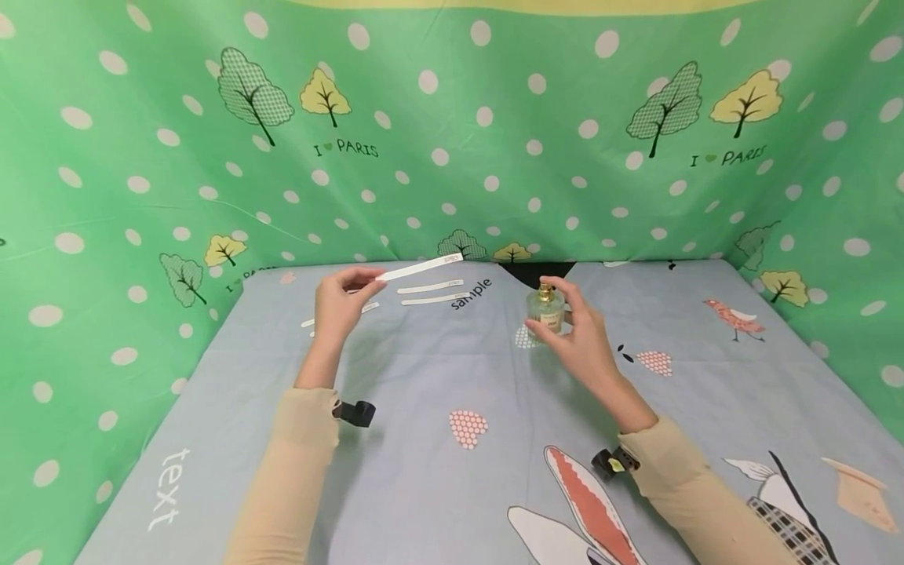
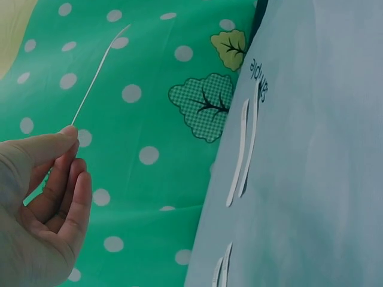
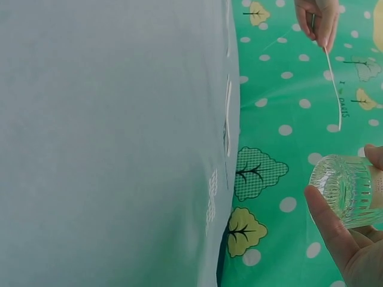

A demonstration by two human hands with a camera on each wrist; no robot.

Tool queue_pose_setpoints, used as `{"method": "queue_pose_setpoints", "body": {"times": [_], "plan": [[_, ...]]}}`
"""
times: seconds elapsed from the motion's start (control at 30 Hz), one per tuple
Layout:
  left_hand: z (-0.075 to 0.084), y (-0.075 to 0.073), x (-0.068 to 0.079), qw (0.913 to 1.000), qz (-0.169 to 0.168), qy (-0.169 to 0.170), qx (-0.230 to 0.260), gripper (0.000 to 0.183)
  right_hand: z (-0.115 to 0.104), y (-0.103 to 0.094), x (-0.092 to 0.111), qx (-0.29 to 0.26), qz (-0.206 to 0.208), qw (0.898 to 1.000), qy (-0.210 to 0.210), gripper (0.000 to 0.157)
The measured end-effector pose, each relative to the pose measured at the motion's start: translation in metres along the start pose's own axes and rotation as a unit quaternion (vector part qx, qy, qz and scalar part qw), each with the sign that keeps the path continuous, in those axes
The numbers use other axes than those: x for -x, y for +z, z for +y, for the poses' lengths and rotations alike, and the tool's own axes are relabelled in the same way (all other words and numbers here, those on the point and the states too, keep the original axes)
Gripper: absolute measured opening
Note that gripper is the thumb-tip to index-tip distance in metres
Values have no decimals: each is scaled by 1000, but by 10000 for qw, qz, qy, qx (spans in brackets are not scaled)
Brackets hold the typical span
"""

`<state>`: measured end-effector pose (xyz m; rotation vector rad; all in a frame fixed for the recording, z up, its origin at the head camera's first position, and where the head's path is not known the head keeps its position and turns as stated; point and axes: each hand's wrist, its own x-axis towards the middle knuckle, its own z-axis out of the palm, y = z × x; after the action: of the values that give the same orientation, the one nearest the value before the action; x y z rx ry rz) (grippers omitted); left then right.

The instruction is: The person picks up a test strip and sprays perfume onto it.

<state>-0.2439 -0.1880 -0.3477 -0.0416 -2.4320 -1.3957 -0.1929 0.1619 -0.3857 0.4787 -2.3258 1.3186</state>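
Right hand (image 1: 582,336) grips glass bottle (image 1: 547,311), raised above far half of worktop (image 1: 395,486). Left hand (image 1: 342,304) pinches white strip (image 1: 424,267) aloft, partly blocking left pair of strips (image 1: 370,308); right pair of strips (image 1: 429,289) lies near far edge. Green curtain (image 1: 395,204) behind.

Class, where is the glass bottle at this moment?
In the head view, the glass bottle is right of centre, gripped in the right hand, right of the printed word "sample".

A desk (image 1: 402,494) under printed grey-blue cloth (image 1: 233,408)
Two slim white strips (image 1: 430,288) lie side by side (one overlaps the printed "sample" (image 1: 477,290)); another pair (image 2: 226,264) lies leftward.
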Motion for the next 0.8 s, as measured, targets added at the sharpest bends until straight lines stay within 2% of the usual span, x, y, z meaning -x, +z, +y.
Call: {"method": "queue_pose_setpoints", "body": {"times": [0.37,0.6,0.8], "plan": [[-5,-2,-2,10000,63,-72,-7,22,-1,0,1,-6,29,10000,-31,68],[-10,-10,-5,9996,249,-143,-16,22,-2,1,1,-7,-3,10000,-62,69],[-17,-17,-7,9994,249,-227,30,24,-3,2,1,-17,9,10000,-48,69]]}}
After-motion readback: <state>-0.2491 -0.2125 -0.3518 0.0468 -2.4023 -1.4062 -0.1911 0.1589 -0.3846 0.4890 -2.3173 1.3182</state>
